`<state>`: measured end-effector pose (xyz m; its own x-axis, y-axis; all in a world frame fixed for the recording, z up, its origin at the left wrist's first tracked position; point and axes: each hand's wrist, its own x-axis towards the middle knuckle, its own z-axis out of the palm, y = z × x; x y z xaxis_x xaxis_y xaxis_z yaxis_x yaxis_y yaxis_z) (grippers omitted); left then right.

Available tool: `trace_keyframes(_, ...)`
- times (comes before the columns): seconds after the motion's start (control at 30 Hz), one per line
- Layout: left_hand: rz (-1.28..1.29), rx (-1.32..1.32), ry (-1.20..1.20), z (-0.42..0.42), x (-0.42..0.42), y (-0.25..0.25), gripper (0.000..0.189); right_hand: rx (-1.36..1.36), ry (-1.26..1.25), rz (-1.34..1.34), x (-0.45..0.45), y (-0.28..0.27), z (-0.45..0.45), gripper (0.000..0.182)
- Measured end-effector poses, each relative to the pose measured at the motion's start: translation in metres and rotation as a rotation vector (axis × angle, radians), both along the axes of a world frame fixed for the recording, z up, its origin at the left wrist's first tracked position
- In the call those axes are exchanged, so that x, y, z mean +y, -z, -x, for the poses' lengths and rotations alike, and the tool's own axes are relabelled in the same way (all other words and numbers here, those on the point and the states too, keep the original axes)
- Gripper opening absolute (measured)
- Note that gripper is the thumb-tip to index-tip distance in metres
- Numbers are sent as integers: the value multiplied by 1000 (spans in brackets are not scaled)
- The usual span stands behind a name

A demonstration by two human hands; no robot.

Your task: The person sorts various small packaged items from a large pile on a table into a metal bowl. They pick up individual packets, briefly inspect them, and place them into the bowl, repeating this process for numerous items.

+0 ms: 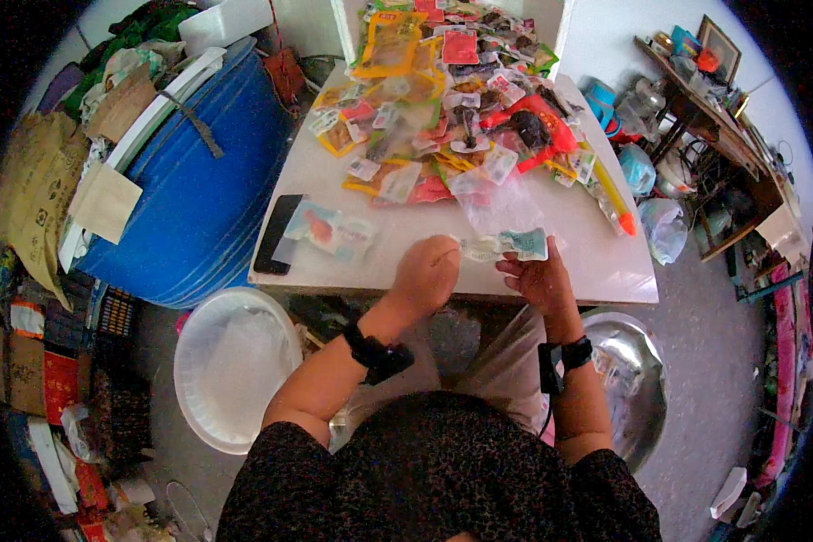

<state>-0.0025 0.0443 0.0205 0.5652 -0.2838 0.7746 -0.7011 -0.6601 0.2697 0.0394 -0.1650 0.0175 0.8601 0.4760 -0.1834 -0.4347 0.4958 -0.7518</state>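
Between my hands, near the table's front edge, a small clear plastic packet (482, 247) with a teal and white end is stretched out sideways. My left hand (428, 272) is curled at its left end, the fingertips hidden behind the fist. My right hand (543, 276) holds the teal end, thumb side up and fingers bent beneath. Just beyond lies a crumpled clear plastic bag (501, 203). Left of my left hand, a flat clear packet with a red print (325, 229) rests partly over a dark phone-like slab (276, 237).
A heap of small food packets (440, 129) covers the far half of the white table (603, 271). A yellow tube with an orange tip (613, 196) lies at right. Below stand a white plastic tub (237, 372) and a steel basin (650, 406). A blue barrel (203, 183) flanks the left.
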Motion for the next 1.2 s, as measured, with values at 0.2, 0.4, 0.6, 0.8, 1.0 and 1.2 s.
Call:
trace_keyframes(0.2,645,645,-38,35,-10,13,9,-77,134,73,30,-12,34,30)
trace_keyframes(0.4,1545,1021,268,42,-23,4,9,-234,-116,202,54,15,50,27)
trace_keyframes(0.6,1537,1044,185,50,-21,20,11,-177,-31,130,55,6,61,35)
trace_keyframes(0.8,1230,1011,150,48,-18,23,14,-230,42,238,59,22,69,41)
trace_keyframes(1.0,141,463,-378,35,30,12,24,-243,67,253,38,31,56,33)
trace_keyframes(1.2,-175,547,-734,32,64,5,27,-243,-101,334,24,18,57,26)
